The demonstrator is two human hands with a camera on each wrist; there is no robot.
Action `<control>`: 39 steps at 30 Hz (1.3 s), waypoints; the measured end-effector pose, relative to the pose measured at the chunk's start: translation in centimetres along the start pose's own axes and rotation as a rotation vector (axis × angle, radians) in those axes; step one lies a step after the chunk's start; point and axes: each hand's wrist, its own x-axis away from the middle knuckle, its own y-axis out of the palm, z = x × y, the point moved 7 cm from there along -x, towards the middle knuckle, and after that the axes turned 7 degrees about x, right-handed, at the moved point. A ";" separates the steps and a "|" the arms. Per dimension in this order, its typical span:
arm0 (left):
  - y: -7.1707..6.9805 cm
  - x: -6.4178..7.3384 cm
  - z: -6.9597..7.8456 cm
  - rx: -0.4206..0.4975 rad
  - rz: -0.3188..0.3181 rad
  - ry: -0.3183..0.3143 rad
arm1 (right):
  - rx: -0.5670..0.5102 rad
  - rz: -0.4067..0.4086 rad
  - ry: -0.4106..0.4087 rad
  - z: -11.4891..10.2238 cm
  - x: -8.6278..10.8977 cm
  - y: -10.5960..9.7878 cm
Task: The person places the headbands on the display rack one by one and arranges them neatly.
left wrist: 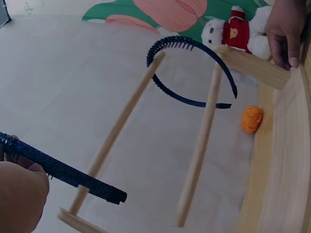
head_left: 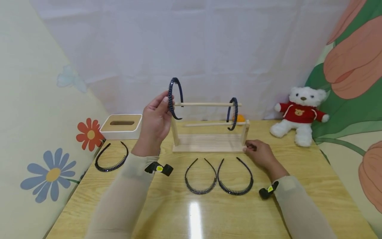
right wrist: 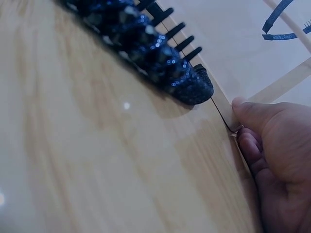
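A dark, toothed headband [head_left: 175, 80] is pinched between the thumb and fingers of my left hand [head_left: 156, 119]. It stands upright at the left end of the wooden rack's upper rod. In the left wrist view the held headband [left wrist: 63, 170] crosses that rod; whether it encircles it I cannot tell. Another dark headband [head_left: 235, 113] hangs near the right end of the upper rod. My right hand [head_left: 262, 154] grips the right end of the rack's base [head_left: 209, 143], its thumb on the edge in the right wrist view.
Two headbands, one left [head_left: 200, 191] and one right [head_left: 235, 192], lie before the rack. Another headband [head_left: 108, 170] lies at the left, near a white tissue box [head_left: 120, 135]. Behind the rack sits an orange object [head_left: 240, 118]; a white teddy bear [head_left: 303, 113] sits at the right.
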 end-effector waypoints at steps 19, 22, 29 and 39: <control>-3.6 1.0 -6.2 -0.131 0.086 -0.069 | -0.021 0.013 -0.013 -0.3 -0.3 -0.4; -3.7 1.1 -7.1 -0.147 0.096 -0.084 | -0.019 0.011 -0.007 -0.1 -0.3 -0.3; -2.4 1.4 -9.6 -0.146 0.080 -0.125 | -0.018 0.014 -0.007 0.2 -0.3 -0.2; 0.3 1.7 -12.3 -0.188 -0.005 -0.177 | -0.048 0.002 0.002 0.3 -0.1 0.2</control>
